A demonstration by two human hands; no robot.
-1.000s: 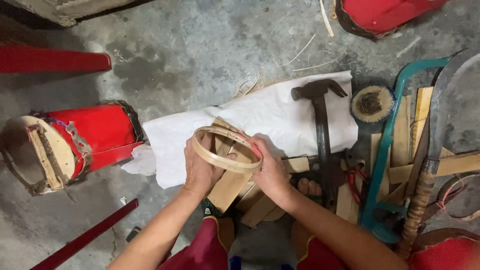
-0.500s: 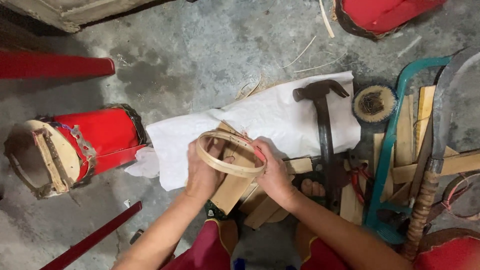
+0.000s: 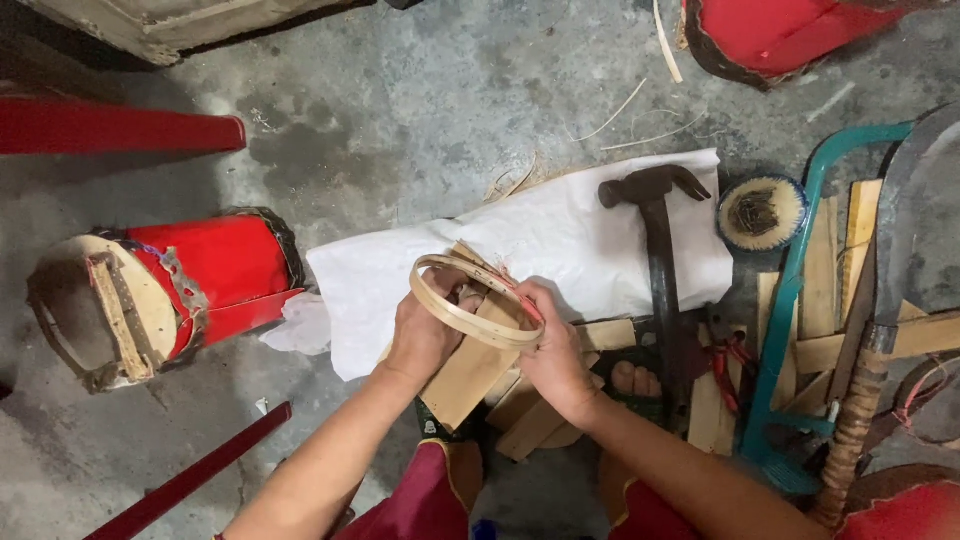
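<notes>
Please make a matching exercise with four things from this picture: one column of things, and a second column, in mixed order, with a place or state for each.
Things:
1. wooden hoop
2. hammer
3. round brush
4. red drum

Places or states:
A. lies on its side on the floor, far left
B. held in both hands
C. beside the teal saw frame
D. head rests on the white sheet

Pairs: 1-B, 2-D, 3-C, 4-A
</notes>
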